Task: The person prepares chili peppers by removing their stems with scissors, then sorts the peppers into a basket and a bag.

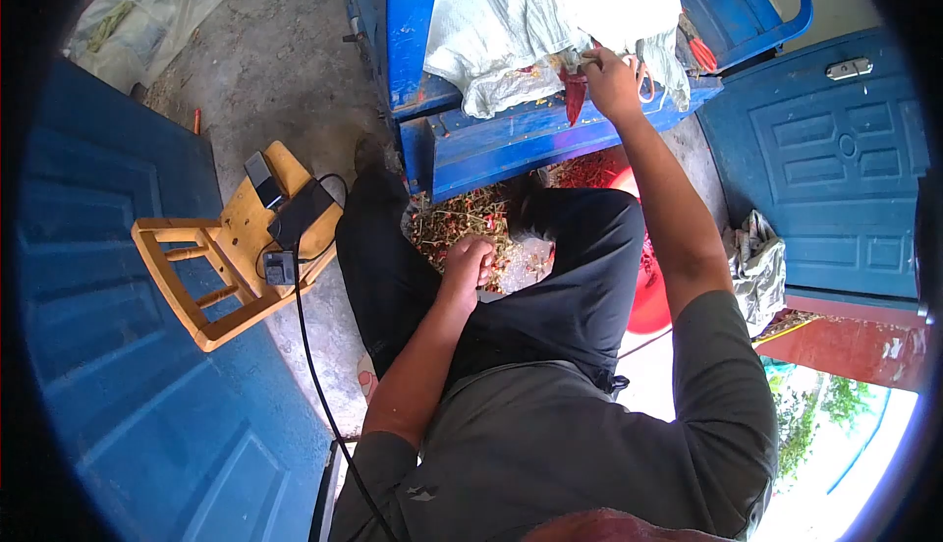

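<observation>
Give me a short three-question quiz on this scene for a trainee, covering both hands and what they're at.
1. True or false: the right hand reaches up to the white sack on the blue cart.
2. Where is the left hand? A) on the sack B) curled in a fist over the lap, between the knees C) flat on the ground
3. Fill in: the chilli hanging from the right hand's grip is ____ in colour.

Key: 1 true; 2 B; 3 red.
</observation>
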A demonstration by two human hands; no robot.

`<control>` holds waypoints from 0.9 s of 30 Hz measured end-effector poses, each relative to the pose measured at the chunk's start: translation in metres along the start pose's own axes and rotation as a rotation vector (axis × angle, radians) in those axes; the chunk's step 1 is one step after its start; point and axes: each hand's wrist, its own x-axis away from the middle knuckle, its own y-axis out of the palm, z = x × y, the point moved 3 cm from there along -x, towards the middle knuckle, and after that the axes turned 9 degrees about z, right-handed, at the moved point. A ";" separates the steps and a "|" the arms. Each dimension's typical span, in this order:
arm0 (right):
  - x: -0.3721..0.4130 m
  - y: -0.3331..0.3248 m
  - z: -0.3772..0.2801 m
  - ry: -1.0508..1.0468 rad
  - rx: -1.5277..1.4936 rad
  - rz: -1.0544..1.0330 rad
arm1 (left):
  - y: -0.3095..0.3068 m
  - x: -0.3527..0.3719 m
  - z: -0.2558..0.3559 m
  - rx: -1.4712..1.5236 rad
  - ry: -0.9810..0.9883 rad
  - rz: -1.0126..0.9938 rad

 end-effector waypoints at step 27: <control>0.017 0.025 -0.008 0.554 -0.911 -0.148 | 0.003 -0.002 0.002 0.003 -0.026 -0.009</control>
